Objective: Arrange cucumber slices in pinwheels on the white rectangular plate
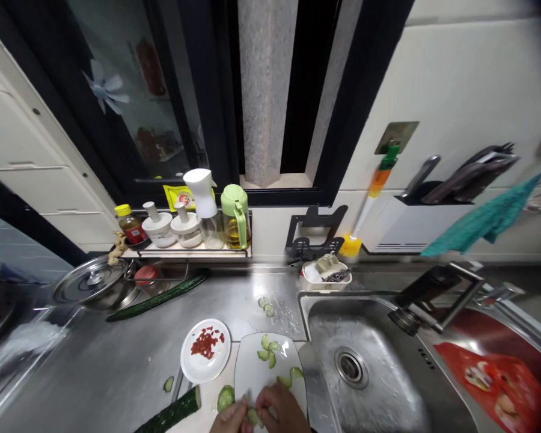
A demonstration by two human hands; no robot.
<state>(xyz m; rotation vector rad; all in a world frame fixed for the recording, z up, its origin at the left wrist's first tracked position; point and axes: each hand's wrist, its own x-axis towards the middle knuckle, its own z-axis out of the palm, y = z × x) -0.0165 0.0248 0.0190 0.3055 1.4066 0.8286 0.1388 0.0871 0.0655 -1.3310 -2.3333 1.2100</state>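
Observation:
At the bottom edge, my left hand (232, 419) and my right hand (280, 410) come together over the near part of a white square plate (247, 361). Both have their fingers closed around a pale green cucumber slice (253, 416), partly hidden by the fingertips. Folded cucumber slices (267, 349) form a small cluster on the plate's far side, and more slices (291, 377) lie by its right edge. A stack of cut cucumber slices (226, 398) sits just left of the plate. Further left lies a cut cucumber (174, 413), beside a partly covered knife (177, 385).
A round white plate (206, 374) holds red goji berries (206, 343). A whole cucumber (157, 302) lies behind, near a lidded steel pot (92, 282). Seasoning jars and an oil bottle (235, 216) stand on a rack. The sink (365, 361) is at right; loose slices (267, 307) lie on the counter.

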